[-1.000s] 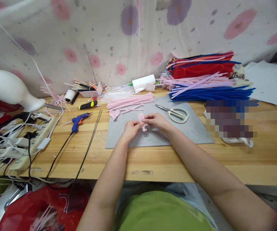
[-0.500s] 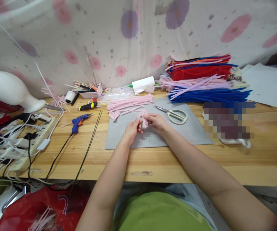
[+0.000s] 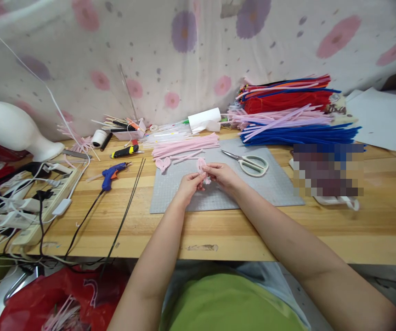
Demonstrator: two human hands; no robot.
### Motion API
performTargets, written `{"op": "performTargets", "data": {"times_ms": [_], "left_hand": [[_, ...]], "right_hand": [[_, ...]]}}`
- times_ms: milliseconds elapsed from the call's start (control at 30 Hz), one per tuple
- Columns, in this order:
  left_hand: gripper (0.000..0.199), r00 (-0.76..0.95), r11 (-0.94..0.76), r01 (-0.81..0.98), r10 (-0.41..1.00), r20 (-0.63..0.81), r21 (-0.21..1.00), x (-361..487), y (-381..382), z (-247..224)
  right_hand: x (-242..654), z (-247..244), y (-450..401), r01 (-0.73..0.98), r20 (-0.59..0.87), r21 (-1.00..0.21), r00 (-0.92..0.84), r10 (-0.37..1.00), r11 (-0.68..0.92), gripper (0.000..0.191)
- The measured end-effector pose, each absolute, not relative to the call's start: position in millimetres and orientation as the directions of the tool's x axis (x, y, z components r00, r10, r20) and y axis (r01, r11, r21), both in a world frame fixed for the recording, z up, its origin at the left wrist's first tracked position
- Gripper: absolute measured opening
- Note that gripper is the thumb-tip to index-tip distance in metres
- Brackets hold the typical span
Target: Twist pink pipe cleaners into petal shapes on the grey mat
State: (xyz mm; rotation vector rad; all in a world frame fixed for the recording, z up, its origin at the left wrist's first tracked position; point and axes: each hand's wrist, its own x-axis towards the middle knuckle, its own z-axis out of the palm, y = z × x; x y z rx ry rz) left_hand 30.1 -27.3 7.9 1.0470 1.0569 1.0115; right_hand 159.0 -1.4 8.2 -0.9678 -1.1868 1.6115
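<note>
Over the grey cutting mat point(image 3: 173, 197), my left hand point(image 3: 190, 185) and my right hand point(image 3: 221, 175) meet with their fingertips around a bent pink pipe cleaner piece point(image 3: 201, 164). Its loop rises above the fingers, and a short end shows below them. Both hands are closed in a pinch on it. A finished-looking pink heart shape point(image 3: 163, 164) lies at the mat's upper left. Behind it rests a bundle of pink pipe cleaners point(image 3: 187, 145). Scissors with pale green handles point(image 3: 253, 165) lie to the right of my right hand.
At the left are a blue glue gun point(image 3: 110, 176), two thin dark rods point(image 3: 127, 209), a power strip point(image 3: 51, 202) with tangled cables and a white foam head point(image 3: 10, 128). Blue pipe cleaners point(image 3: 301, 135) are stacked at the back right. A blurred object lies right of the mat.
The pink loop has turned and narrowed between my fingers, leaning slightly left. My fingertips have drawn closer together. The other things stay where they were.
</note>
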Motion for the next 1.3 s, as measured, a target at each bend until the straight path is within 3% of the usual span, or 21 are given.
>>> {"op": "performTargets", "data": {"times_ms": [267,500,633,767,867,967,1067,1167,1300], "left_hand": [[0.031,0.131,0.144,-0.108,0.983,-0.129,0.984,27,-24,10],[0.032,0.13,0.05,-0.029,0.99,-0.046,0.998,30,-25,10],[0.031,0.145,0.048,-0.015,0.988,-0.046,0.999,31,-25,8],[0.025,0.335,0.219,-0.226,0.932,-0.135,0.949,28,-29,13],[0.021,0.538,0.449,-0.412,0.822,-0.185,0.793,26,-34,21],[0.02,0.608,0.602,-0.481,0.753,-0.253,0.637,25,-37,27],[0.017,0.624,0.673,-0.47,0.711,-0.324,0.571,26,-37,28],[0.018,0.578,0.636,-0.451,0.743,-0.337,0.626,28,-34,23],[0.026,0.368,0.443,-0.408,0.88,-0.301,0.798,29,-26,15]], "right_hand": [[158,12,-5,-0.161,-0.101,-0.973,-0.346,0.933,-0.165,0.035],[161,16,-8,-0.059,-0.057,-0.995,-0.381,0.923,-0.085,0.033],[162,17,-6,-0.129,-0.059,-0.986,-0.334,0.941,-0.108,0.033],[163,20,-4,-0.345,-0.074,-0.912,-0.391,0.918,-0.22,0.04],[162,21,-8,-0.403,-0.047,-0.873,-0.494,0.868,-0.276,0.036],[159,22,-12,-0.422,-0.035,-0.861,-0.511,0.859,-0.285,0.033],[158,24,-11,-0.398,-0.053,-0.884,-0.433,0.9,-0.244,0.03],[162,24,-5,-0.306,-0.063,-0.937,-0.323,0.944,-0.168,0.029],[171,18,5,-0.137,0.019,-0.991,-0.186,0.982,-0.007,0.028]]}}
